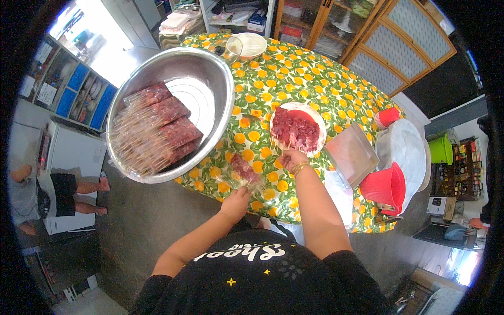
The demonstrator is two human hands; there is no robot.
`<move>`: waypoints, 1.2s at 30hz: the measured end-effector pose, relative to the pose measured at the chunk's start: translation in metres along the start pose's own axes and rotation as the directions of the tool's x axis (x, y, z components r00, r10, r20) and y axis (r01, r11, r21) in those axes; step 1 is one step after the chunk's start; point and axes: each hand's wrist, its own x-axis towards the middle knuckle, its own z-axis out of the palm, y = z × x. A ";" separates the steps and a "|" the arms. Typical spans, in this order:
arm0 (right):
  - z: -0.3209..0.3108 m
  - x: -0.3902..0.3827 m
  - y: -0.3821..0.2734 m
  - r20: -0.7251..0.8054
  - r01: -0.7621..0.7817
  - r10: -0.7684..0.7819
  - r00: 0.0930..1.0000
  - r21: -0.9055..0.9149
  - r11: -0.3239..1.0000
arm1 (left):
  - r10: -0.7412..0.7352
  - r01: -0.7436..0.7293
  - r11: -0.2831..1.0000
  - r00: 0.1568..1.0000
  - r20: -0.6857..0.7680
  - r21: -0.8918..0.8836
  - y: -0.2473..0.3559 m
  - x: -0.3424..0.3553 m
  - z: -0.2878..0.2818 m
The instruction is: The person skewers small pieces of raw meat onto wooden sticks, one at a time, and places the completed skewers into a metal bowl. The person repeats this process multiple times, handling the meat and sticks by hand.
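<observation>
My left hand (237, 202) grips the near end of a small clear plastic bag (244, 169) of skewered meat lying on the table. My right hand (292, 161), with bangles on the wrist, has fingers closed on wooden skewer sticks at the near edge of a white plate (318, 119). Red meat skewers (297, 128) lie on that plate in red juice. At the left stands a big steel bowl (207, 84) holding several plastic-wrapped bundles of meat skewers (160, 131). Right of the plate is a metal tray (350, 152), tilted on the table.
The fruit-patterned table (310, 68) also holds a glass bowl (227, 50), a pale bowl (252, 44), a red basket (382, 187), a red container (387, 116) and a grey covered board (396, 152). Another person's legs (86, 186) show at left. Cabinets surround the table.
</observation>
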 end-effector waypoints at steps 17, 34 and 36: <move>0.007 -0.017 -0.009 0.082 -0.033 0.017 0.996 0.194 0.981 | 0.004 -0.004 1.000 0.998 -0.065 -0.003 0.003 -0.007 0.007; 0.002 -0.025 -0.012 0.029 -0.033 0.029 0.999 0.151 0.988 | -0.042 0.044 0.999 0.996 -0.074 0.031 0.010 -0.005 0.009; 0.000 -0.028 -0.021 0.102 -0.060 0.049 0.994 0.108 0.992 | -0.045 0.048 0.997 0.997 -0.061 0.053 0.009 -0.003 0.010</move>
